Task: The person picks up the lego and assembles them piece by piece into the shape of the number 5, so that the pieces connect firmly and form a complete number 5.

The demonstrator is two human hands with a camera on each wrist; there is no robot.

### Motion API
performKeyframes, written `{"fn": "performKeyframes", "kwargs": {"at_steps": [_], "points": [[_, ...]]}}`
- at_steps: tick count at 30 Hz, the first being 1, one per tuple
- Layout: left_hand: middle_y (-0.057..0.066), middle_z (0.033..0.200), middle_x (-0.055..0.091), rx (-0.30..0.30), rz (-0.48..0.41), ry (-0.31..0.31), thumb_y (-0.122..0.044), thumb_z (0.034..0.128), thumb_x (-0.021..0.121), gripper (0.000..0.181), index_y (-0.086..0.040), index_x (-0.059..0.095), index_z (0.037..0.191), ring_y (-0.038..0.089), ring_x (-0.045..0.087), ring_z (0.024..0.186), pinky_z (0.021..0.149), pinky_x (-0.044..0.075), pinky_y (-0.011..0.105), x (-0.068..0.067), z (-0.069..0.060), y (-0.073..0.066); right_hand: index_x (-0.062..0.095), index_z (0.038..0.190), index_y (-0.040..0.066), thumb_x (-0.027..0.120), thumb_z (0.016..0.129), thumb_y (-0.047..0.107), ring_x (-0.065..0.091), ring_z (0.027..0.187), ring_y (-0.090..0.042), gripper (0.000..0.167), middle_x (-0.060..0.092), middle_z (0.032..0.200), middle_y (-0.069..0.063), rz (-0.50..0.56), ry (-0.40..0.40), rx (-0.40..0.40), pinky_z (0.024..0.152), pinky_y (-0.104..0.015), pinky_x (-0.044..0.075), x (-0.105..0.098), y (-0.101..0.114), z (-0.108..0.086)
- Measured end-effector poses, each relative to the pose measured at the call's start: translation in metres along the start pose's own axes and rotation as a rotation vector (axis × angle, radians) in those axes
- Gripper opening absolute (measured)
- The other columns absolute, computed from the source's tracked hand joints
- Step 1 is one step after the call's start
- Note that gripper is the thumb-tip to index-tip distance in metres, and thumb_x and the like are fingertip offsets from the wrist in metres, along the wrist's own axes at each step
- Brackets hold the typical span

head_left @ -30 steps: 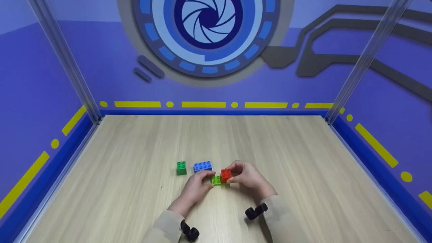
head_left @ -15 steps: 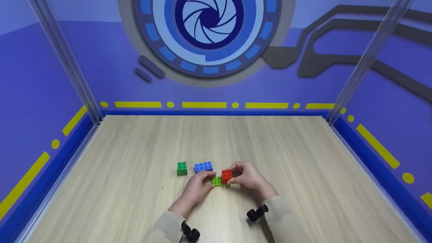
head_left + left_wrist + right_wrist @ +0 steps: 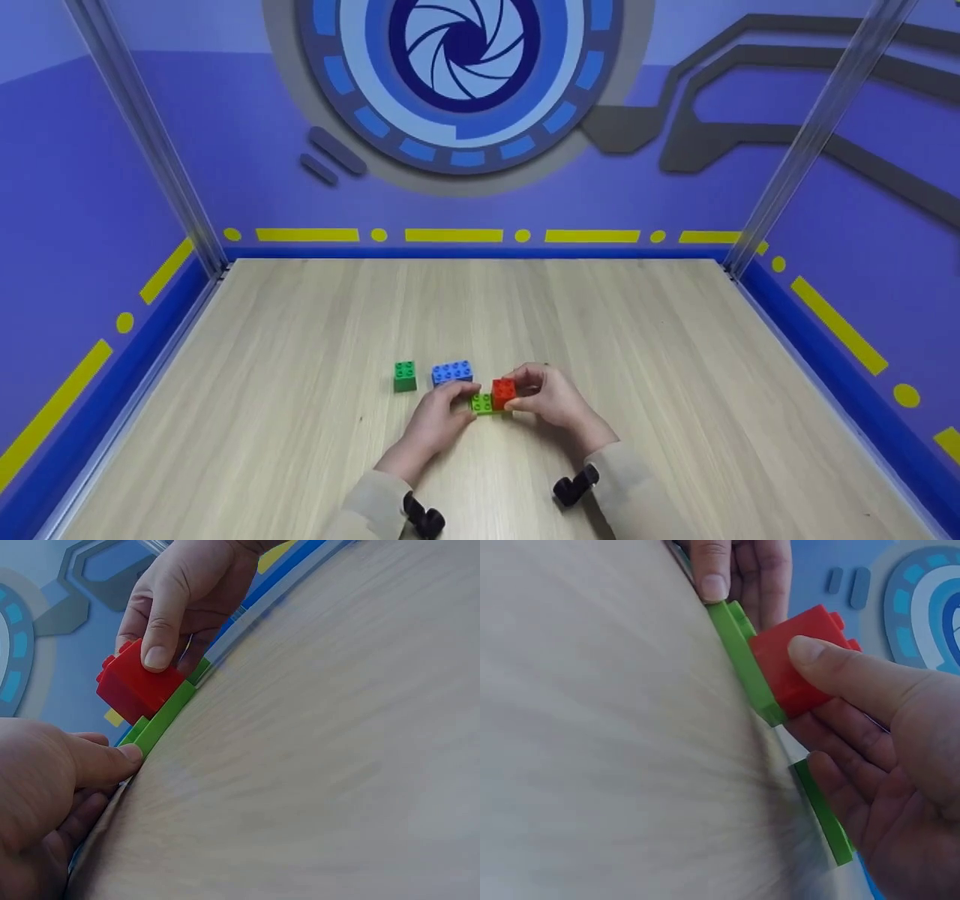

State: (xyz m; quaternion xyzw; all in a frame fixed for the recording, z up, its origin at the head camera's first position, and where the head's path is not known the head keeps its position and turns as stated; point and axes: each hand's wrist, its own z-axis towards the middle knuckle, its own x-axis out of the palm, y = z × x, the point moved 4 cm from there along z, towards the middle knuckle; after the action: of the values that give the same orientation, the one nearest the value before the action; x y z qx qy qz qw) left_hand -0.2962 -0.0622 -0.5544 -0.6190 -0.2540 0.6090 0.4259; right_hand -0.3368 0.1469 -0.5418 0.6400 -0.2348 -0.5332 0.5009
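Note:
A lime-green flat brick point(image 3: 481, 403) lies on the table, its left end pinched between the thumb and fingers of my left hand point(image 3: 437, 421). Upon its right part stands a red brick point(image 3: 503, 391), which my right hand point(image 3: 553, 395) grips between thumb and fingers. In the right wrist view the red brick point(image 3: 795, 660) touches the lime-green brick point(image 3: 742, 660) from above; whether it is fully pressed down I cannot tell. Just beyond the left hand is a blue brick point(image 3: 451, 371), partly covered by its fingers. A green brick point(image 3: 404, 376) stands farther left.
Another thin green brick point(image 3: 821, 811) lies behind the right hand, mostly hidden in the head view. The wooden table point(image 3: 300, 315) is bordered by purple-blue walls point(image 3: 480, 210) and metal corner posts point(image 3: 795, 150). Each sleeve carries a black wrist device point(image 3: 576, 486).
My right wrist has lowered slightly toward the front of the table while still gripping the red brick. The left hand and the bricks look almost unmoved.

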Motion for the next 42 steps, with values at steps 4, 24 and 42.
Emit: {"fn": "performKeyframes", "kwargs": {"at_steps": [4, 24, 42], "points": [[0.013, 0.138, 0.066, 0.004, 0.004, -0.001, -0.006, 0.0917, 0.074, 0.040, -0.008, 0.067, 0.131, 0.036, 0.057, 0.135, 0.118, 0.045, 0.055, 0.000, 0.000, 0.000, 0.073, 0.115, 0.004, 0.086, 0.082, 0.007, 0.074, 0.103, -0.025, 0.035, 0.077, 0.111, -0.014, 0.010, -0.052, 0.012, 0.094, -0.038, 0.062, 0.002, -0.004, -0.004], [0.014, 0.137, 0.066, 0.011, 0.036, -0.010, -0.005, 0.0911, 0.075, 0.041, -0.009, 0.068, 0.131, 0.037, 0.057, 0.135, 0.117, 0.045, 0.055, -0.002, 0.001, 0.000, 0.070, 0.125, -0.002, 0.083, 0.083, 0.005, 0.072, 0.111, -0.034, 0.044, 0.072, 0.122, -0.023, 0.161, -0.117, -0.001, 0.096, -0.032, 0.061, 0.011, -0.011, -0.010], [0.014, 0.138, 0.066, 0.016, -0.006, -0.022, -0.007, 0.0900, 0.075, 0.042, -0.009, 0.068, 0.131, 0.037, 0.057, 0.134, 0.117, 0.045, 0.055, 0.000, 0.000, 0.001, 0.069, 0.127, -0.001, 0.085, 0.082, 0.007, 0.071, 0.112, -0.029, 0.049, 0.072, 0.124, -0.021, 0.183, -0.124, 0.043, 0.092, -0.019, 0.059, 0.009, -0.017, -0.011]]}}
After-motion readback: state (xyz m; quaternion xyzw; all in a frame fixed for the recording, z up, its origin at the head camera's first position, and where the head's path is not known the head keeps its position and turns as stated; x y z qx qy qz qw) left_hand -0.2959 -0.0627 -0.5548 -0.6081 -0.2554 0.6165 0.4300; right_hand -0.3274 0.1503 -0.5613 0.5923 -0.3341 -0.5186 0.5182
